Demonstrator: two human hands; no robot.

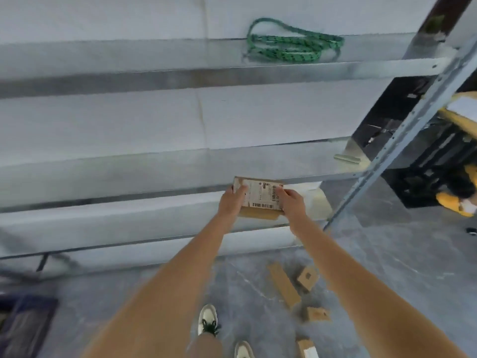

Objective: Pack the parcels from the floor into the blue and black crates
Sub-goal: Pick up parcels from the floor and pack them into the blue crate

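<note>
A small flat cardboard parcel (pixel 259 198) with a white barcode label is held out in front of me at the level of a metal shelf. My left hand (pixel 231 201) grips its left edge and my right hand (pixel 293 202) grips its right edge. On the grey floor below lie several more cardboard parcels: a long narrow one (pixel 284 284), a small cube (pixel 307 277), a flat one (pixel 317 314) and one with a white label (pixel 307 348). A blue crate (pixel 24 324) shows blurred at the bottom left corner.
Metal shelving (pixel 154 174) runs across the view, with a green cord (pixel 291 46) on the upper shelf. A slanted metal upright (pixel 402 130) stands right, with dark and yellow equipment (pixel 449 177) behind it. My shoes (pixel 209 319) stand on the floor below.
</note>
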